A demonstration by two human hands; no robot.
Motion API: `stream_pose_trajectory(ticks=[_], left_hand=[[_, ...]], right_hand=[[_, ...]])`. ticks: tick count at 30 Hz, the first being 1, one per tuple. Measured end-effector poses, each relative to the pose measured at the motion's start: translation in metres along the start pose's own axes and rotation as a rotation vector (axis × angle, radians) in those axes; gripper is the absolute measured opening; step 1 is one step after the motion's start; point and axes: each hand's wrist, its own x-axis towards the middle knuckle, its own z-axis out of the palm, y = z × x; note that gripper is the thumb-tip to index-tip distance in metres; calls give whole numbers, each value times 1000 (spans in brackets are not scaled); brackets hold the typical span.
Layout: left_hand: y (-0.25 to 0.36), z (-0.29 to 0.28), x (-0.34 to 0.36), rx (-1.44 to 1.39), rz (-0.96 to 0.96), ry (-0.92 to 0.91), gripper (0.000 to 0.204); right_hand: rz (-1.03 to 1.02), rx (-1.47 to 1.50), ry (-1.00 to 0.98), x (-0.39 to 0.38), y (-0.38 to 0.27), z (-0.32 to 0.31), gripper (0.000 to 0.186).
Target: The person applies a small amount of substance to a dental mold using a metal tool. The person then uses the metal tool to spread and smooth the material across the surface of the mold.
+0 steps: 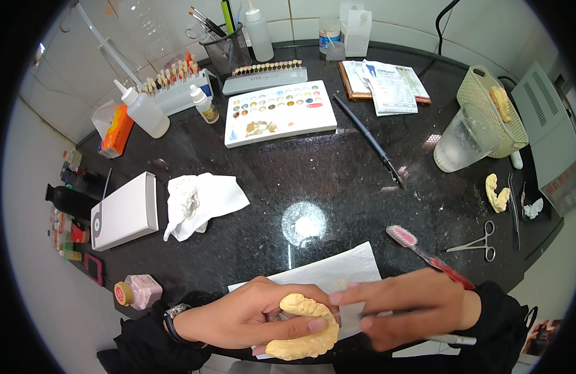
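Note:
My left hand [247, 315] is closed round a yellow plaster dental cast [310, 346], with the thumb laid across its horseshoe-shaped arch. To the right, my right hand [412, 305] is blurred by motion, its fingertips pointing at the cast and close to it. The handle end of a slim silver tool [451, 340] sticks out below that palm; the tool's working end is hidden. Beneath both hands lies a sheet of white paper [338, 267] at the counter's near edge.
A toothbrush [434, 258] and a hemostat [475, 243] lie right, near another cast piece [497, 194]. Beyond are a clear plastic cup [459, 143] and a basket [481, 87]. A crumpled tissue [204, 202], white box [126, 212] and pink-filled jar [138, 292] are left; a palette [282, 134] stands back.

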Motion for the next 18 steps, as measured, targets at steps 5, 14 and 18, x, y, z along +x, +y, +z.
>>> stream_pose_trajectory(ticks=[5, 14, 18], left_hand=[[14, 0, -2, 56, -23, 53, 23], [6, 10, -2, 231, 383, 267, 23], [8, 14, -5, 371, 463, 318, 25]], right_hand=[[-41, -187, 229, 5, 1, -7, 23], [-41, -141, 214, 2, 6, -11, 20], [70, -76, 239, -3, 2, -8, 19]])
